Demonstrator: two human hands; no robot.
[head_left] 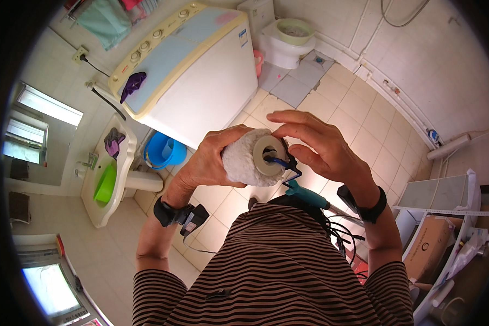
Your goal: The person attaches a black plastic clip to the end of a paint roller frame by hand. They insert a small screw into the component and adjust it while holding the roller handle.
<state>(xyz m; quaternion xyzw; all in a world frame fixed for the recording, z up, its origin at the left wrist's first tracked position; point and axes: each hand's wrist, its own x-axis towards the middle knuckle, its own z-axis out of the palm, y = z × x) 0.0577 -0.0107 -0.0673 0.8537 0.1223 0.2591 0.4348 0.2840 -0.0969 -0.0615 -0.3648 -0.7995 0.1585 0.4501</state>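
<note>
A white fluffy paint roller sleeve (pixel 244 159) is held up in front of my chest, its round pale end cap (pixel 265 155) facing up towards the camera. My left hand (pixel 214 157) grips the sleeve around its left side. My right hand (pixel 313 140) is raised at the right of the end cap, fingers curved and apart, with fingertips close to a dark strip at the cap's edge; whether they touch it is unclear. A bent blue metal rod (pixel 295 176) runs from the cap's hole. Below it is a teal handle (pixel 307 195), partly behind the shirt.
A washing machine (pixel 203 77) stands ahead, beside a toilet (pixel 281 51) bearing a green basin (pixel 295 31). At left are a washbasin (pixel 126 153) with a green bowl (pixel 105 185) and a blue bucket (pixel 165 150). Shelving with a cardboard box (pixel 428 244) is at right.
</note>
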